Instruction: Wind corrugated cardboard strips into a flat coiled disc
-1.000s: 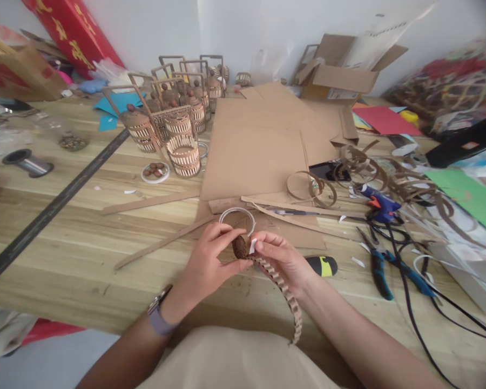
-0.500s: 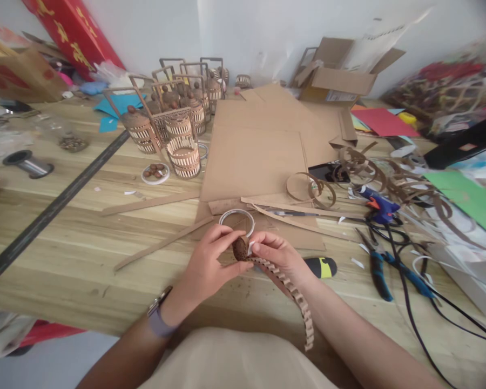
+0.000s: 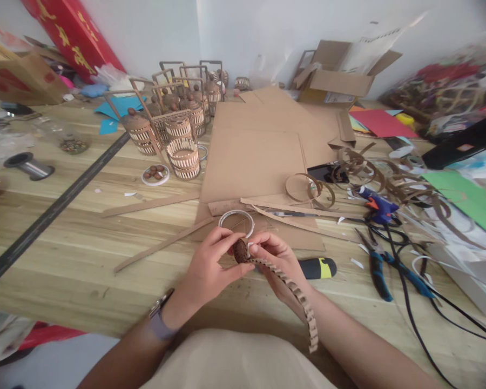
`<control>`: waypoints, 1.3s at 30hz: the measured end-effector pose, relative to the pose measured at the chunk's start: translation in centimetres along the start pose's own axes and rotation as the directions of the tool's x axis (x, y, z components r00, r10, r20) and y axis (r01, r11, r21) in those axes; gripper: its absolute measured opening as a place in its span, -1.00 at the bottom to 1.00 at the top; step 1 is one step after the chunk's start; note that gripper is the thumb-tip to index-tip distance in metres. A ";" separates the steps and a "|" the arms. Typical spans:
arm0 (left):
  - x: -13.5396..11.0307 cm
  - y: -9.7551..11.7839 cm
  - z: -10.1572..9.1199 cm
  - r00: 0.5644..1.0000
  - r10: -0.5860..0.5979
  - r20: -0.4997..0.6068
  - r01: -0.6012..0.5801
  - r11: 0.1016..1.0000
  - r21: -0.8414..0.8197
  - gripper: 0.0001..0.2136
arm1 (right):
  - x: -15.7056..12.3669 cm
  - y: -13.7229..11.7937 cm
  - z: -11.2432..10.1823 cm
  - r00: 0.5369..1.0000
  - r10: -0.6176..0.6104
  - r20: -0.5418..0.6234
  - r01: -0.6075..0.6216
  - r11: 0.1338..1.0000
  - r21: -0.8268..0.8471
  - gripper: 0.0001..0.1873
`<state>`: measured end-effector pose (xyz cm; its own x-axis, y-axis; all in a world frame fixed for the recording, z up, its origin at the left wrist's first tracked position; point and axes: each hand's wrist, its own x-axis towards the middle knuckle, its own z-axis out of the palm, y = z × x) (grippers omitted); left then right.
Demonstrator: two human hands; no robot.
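Note:
My left hand [image 3: 208, 267] pinches a small rolled coil of corrugated cardboard [image 3: 240, 250] above the wooden table's near edge. My right hand [image 3: 277, 259] grips the same coil from the other side, with a bit of white tape at its fingertips. A long ridged cardboard strip [image 3: 297, 300] trails from the coil down over my right wrist toward my lap. Just beyond my fingers a white ring [image 3: 237, 220] lies on flat cardboard sheets [image 3: 253, 156].
Small cardboard lanterns [image 3: 178, 135] stand at the back left. A blue glue gun [image 3: 376, 201], blue pliers [image 3: 378, 267], a black-and-yellow knife [image 3: 318, 267], curled strips [image 3: 389, 173] and cables lie to the right. Loose cardboard slats [image 3: 154, 246] and an open box [image 3: 336, 75] sit nearby.
Both hands kept turning the coil in place. The strip's free end swung rightward and lower, from beside my wrist to across my right forearm.

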<state>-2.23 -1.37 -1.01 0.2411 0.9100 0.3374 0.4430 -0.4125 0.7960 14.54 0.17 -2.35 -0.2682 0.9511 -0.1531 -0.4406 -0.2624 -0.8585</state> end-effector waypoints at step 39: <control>-0.3 0.0 0.3 0.995 0.092 0.037 -0.095 0.988 0.119 -0.73 | 0.0 -4.6 -2.3 0.746 -0.340 0.572 0.654 0.216 -0.725 -0.81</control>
<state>-2.09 -1.68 -1.28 0.3123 0.8662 0.3901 0.5173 -0.4995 0.6949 18.54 1.73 0.50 -0.5404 0.7058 0.4580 0.3504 0.6837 -0.6402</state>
